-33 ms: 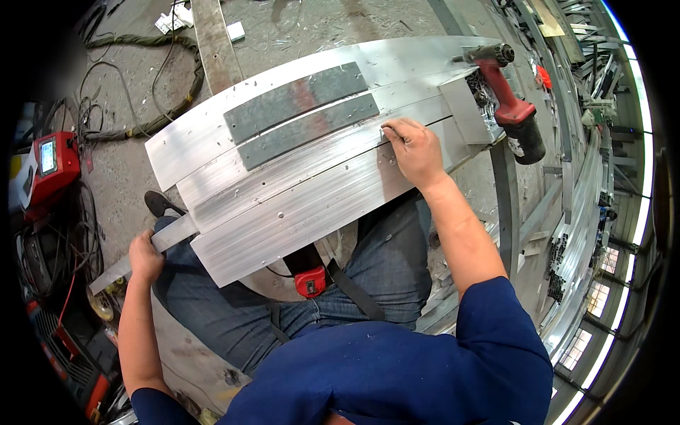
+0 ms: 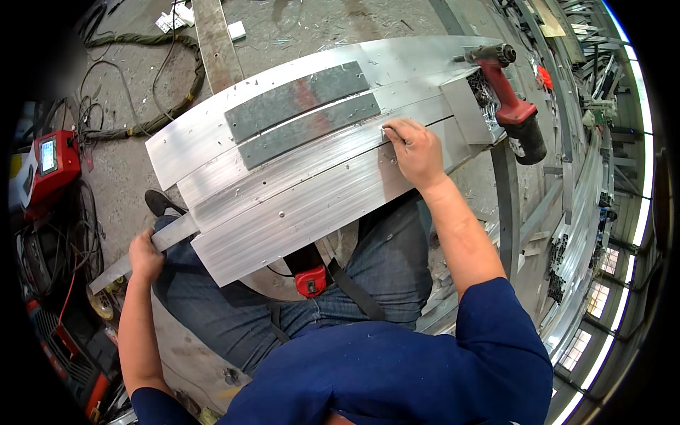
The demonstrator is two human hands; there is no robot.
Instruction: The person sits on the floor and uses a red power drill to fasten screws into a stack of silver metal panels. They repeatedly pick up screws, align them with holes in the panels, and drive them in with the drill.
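Observation:
My left hand (image 2: 146, 256) is closed around a flat metal strip (image 2: 176, 232), whose far end meets the left edge of the silvery metal planks (image 2: 304, 212). The planks lie side by side over my lap, with small metal chips on them. Over the right part of the planks, my right hand (image 2: 418, 152) is closed in a pinch. A tiny light bit shows at its fingertips, too small to name. Left of that hand, two dark grey plates (image 2: 276, 112) with a reddish smear rest on the planks.
A red and black power tool (image 2: 516, 112) lies at the right end, by a box of small metal pieces (image 2: 484, 95). A red tape measure (image 2: 310, 282) is at my waist. A red machine with a screen (image 2: 55, 166) and a thick cable (image 2: 191, 85) are at left.

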